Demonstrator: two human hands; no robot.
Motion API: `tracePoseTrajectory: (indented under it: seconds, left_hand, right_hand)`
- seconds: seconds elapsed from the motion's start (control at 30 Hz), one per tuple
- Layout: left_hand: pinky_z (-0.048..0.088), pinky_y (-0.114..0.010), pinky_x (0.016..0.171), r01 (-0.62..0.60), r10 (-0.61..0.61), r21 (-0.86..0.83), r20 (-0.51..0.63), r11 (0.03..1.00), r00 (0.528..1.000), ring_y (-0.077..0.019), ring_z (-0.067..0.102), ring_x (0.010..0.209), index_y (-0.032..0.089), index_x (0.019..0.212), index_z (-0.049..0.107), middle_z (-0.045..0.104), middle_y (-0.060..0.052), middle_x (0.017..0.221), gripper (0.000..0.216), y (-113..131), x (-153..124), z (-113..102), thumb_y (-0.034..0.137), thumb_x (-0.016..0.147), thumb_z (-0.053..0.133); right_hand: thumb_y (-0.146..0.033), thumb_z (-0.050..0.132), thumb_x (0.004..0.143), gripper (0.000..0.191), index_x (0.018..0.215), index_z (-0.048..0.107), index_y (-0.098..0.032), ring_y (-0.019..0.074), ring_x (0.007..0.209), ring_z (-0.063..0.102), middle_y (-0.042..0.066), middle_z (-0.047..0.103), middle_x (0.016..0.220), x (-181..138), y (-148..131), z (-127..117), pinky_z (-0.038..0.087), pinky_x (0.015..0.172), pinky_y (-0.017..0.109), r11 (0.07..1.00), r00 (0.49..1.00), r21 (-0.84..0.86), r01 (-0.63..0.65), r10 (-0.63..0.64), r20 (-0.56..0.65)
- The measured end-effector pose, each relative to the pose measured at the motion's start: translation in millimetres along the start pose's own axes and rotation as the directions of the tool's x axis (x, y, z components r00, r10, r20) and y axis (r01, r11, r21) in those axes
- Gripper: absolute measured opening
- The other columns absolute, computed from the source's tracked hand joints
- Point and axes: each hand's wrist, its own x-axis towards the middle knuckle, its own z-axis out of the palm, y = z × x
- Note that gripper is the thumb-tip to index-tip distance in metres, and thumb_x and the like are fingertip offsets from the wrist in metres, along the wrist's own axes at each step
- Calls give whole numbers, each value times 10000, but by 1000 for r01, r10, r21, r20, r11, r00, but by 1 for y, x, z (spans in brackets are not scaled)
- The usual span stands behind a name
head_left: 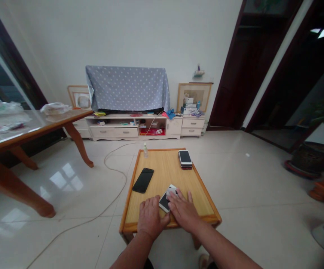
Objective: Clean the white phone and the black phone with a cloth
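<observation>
A white-framed smartphone [164, 204] with a dark screen lies slantwise near the front of the small wooden table [162, 160]. My left hand [151, 216] grips its lower left side, the thumb at the bottom edge and the fingers along the left. Over the phone's upper part, my right hand [183, 210] presses a small white wipe [171, 191] against the screen with its fingertips. Part of the wipe is hidden under those fingers. Farther left lies a larger black smartphone [143, 180], face up, touched by neither hand.
A stack of phones [185, 158] sits at the table's far right, and a small clear spray bottle [145, 150] stands at its far left corner. A cable [117, 170] runs over the tiled floor. To the left is a larger table [38, 123] with plastic bags.
</observation>
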Motion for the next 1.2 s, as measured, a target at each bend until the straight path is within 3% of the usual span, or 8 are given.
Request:
tracePoseTrajectory:
  seconds: [0.07, 0.13, 0.33, 0.57, 0.73, 0.97, 1.2]
  left_hand:
    - [312, -412, 1005, -3, 3, 3, 7, 1000, 1000, -294, 543, 1112, 171, 1266, 523, 628, -118, 1160, 598, 2, 1, -2, 459, 755, 640]
    - [312, -410, 998, -3, 3, 5, 15, 1000, 1000, -292, 543, 1105, 175, 1259, 528, 629, -116, 1157, 590, 3, 1, -4, 456, 754, 642]
    - [307, -410, 989, -8, 7, 15, 19, 1000, 1000, -289, 535, 1097, 170, 1244, 541, 626, -118, 1146, 582, 2, 0, -2, 499, 772, 631]
    - [315, -391, 962, -20, 20, 49, 11, 999, 1000, -275, 538, 1053, 203, 1177, 589, 624, -82, 1070, 477, 7, 0, -5, 451, 771, 637]
    - [322, -388, 942, -35, 34, 67, 12, 997, 999, -271, 537, 1031, 214, 1136, 618, 618, -81, 1044, 424, 8, 0, -7, 500, 825, 582]
    - [312, -392, 952, -34, 31, 95, 26, 995, 999, -273, 537, 1040, 209, 1152, 619, 622, -82, 1051, 435, 14, 1, -8, 462, 798, 614]
    - [300, -395, 964, -14, 7, 140, 51, 990, 999, -280, 549, 1062, 217, 1153, 630, 633, -84, 1061, 474, 25, 3, -11, 504, 775, 638]
  right_hand:
    - [-463, 192, 1044, 520, 1452, 478, -317, 267, 1513, 116, 4, 391, 1557, 3, 9, -5, -113, 1159, 615, 995, 994, -32, -98, 96, -44]
    - [-467, 204, 1041, 521, 1453, 480, -307, 279, 1512, 120, 13, 393, 1554, 0, 11, -5, -101, 1159, 625, 992, 992, -47, -115, 112, -63]
    - [-448, 199, 1048, 486, 1462, 445, -381, 239, 1513, 125, -30, 406, 1546, -27, -4, 5, -129, 1166, 591, 996, 996, 32, 86, -86, -11]
    - [-434, 264, 1029, 494, 1436, 503, -290, 290, 1505, 155, 23, 411, 1544, -9, 9, -4, -99, 1153, 637, 993, 992, -32, -110, 107, -66]
    - [-389, 318, 1016, 458, 1429, 505, -319, 239, 1491, 220, 18, 431, 1531, -14, 1, 12, -135, 1166, 577, 1000, 996, -19, 17, -19, -87]
    - [-272, 394, 973, 400, 1298, 622, -318, 243, 1443, 332, 24, 557, 1433, 7, 29, 5, -140, 1153, 583, 978, 953, -5, -211, 204, -223]
    - [-195, 430, 946, 379, 1209, 677, -309, 216, 1391, 413, 23, 623, 1362, 9, 44, 5, -46, 1188, 497, 978, 938, 65, -199, 209, -276]
